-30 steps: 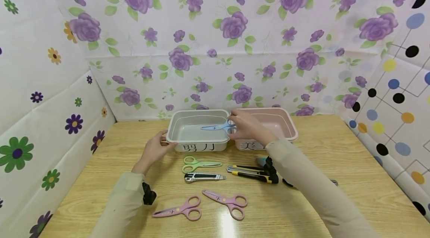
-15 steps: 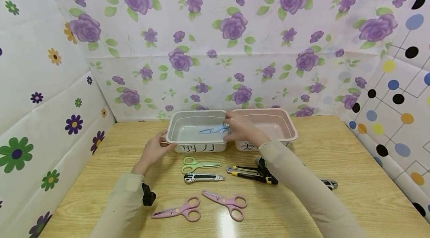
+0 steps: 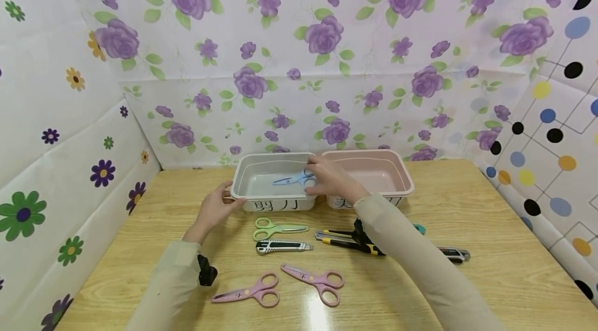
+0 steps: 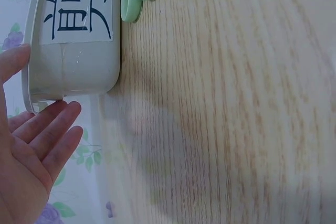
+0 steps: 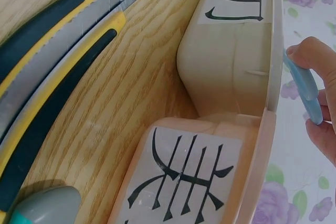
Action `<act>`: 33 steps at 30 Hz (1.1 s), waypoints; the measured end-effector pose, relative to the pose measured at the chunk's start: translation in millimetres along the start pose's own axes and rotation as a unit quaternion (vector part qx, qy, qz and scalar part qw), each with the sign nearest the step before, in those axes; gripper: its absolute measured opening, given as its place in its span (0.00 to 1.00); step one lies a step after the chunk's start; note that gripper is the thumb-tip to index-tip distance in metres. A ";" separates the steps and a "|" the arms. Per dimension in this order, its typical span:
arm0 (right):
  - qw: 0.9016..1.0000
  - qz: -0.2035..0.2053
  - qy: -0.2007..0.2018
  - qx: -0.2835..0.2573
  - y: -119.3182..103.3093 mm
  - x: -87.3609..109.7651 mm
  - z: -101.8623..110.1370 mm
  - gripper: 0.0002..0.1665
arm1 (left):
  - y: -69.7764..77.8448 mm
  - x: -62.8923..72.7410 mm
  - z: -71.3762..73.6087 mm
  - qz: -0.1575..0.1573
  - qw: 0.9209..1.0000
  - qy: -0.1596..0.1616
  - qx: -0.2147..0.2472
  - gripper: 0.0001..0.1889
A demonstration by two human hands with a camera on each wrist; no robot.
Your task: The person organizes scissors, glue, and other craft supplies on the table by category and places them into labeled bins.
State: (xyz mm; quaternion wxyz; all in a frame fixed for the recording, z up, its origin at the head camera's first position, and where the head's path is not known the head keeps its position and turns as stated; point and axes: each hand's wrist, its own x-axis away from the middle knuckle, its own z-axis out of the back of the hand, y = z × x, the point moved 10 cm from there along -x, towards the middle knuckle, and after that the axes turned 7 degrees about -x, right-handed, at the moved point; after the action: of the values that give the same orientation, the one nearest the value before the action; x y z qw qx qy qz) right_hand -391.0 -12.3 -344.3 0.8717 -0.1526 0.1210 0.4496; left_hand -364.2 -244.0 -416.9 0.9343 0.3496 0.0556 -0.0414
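My right hand pinches the handles of blue scissors over the grey plastic bin. Their blades point left, and in the right wrist view the blue handle shows between thumb and fingers beyond the rim. With its thumb on the rim and fingers under it, my left hand holds the bin's front left corner. Just in front of that bin lie green scissors and a silver-and-black utility knife. Two pairs of pink scissors are nearer to me.
A pink bin adjoins the grey one on the right; both carry labels. Yellow-and-black utility knives lie before it, partly under my right forearm. Another utility knife is farther right. Patterned cloth rises behind the wooden table.
My right hand has moved a little left with the blue scissors, farther over the grey bin. The left hand has stayed on the bin's corner.
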 end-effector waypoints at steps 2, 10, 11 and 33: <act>1.000 0.000 0.002 -0.002 -0.1 -0.7 -1.0 0.26 | -0.3 -0.2 0.1 0.003 1.000 0.001 0.001 0.37; 1.000 0.000 0.005 -0.007 -4.3 -4.6 -4.3 0.28 | 0.3 1.1 0.5 0.005 1.000 -0.001 0.001 0.37; 1.000 0.000 0.005 -0.009 -4.9 -5.2 -5.1 0.28 | 0.3 1.2 0.4 0.005 1.000 -0.001 0.000 0.37; 0.999 -0.006 0.020 -0.025 1.9 -17.2 -14.4 0.21 | 2.8 1.4 0.3 -0.003 1.000 0.000 0.008 0.36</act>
State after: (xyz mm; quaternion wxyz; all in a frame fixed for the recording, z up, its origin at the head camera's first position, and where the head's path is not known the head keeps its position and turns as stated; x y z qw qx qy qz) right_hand -403.3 -29.5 -351.9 0.8676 -0.1836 0.1263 0.4445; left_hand -362.5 -242.2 -415.1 0.9313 0.3571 0.0562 -0.0447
